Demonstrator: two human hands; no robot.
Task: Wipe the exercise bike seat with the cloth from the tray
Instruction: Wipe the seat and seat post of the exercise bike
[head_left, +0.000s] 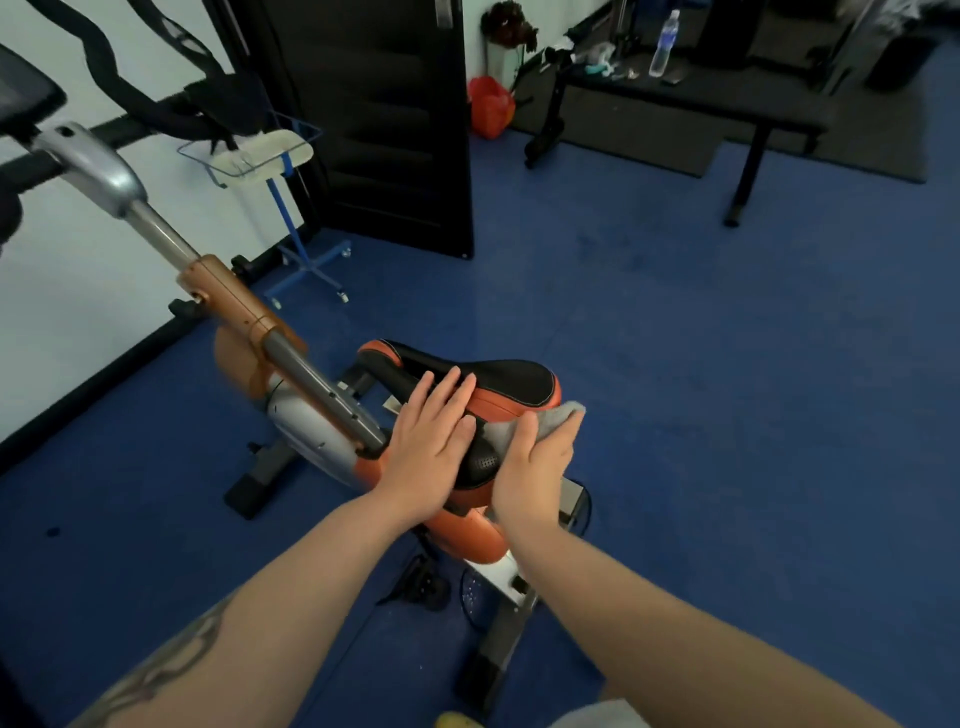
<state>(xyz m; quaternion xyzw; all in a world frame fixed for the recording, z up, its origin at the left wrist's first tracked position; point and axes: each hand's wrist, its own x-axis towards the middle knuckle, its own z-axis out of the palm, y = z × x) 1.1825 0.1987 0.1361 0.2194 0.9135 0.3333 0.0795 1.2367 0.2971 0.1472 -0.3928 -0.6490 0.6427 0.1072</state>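
The exercise bike seat (498, 382) is black on top with an orange rim, just below the middle of the view. My left hand (431, 447) lies flat on the seat's near left part, fingers spread, holding nothing. My right hand (535, 470) presses a grey cloth (553, 418) against the seat's near right side; the cloth sticks out past my fingertips. The wire tray (244, 156) stands on a blue wheeled stand at the upper left, with a pale cloth lying in it.
The bike's orange and silver frame (291, 374) with its handlebar post slants up to the left. A black door (374, 119) stands behind. A black bench (675, 98) with a water bottle (665, 44) is at the upper right. Blue floor surrounds the bike.
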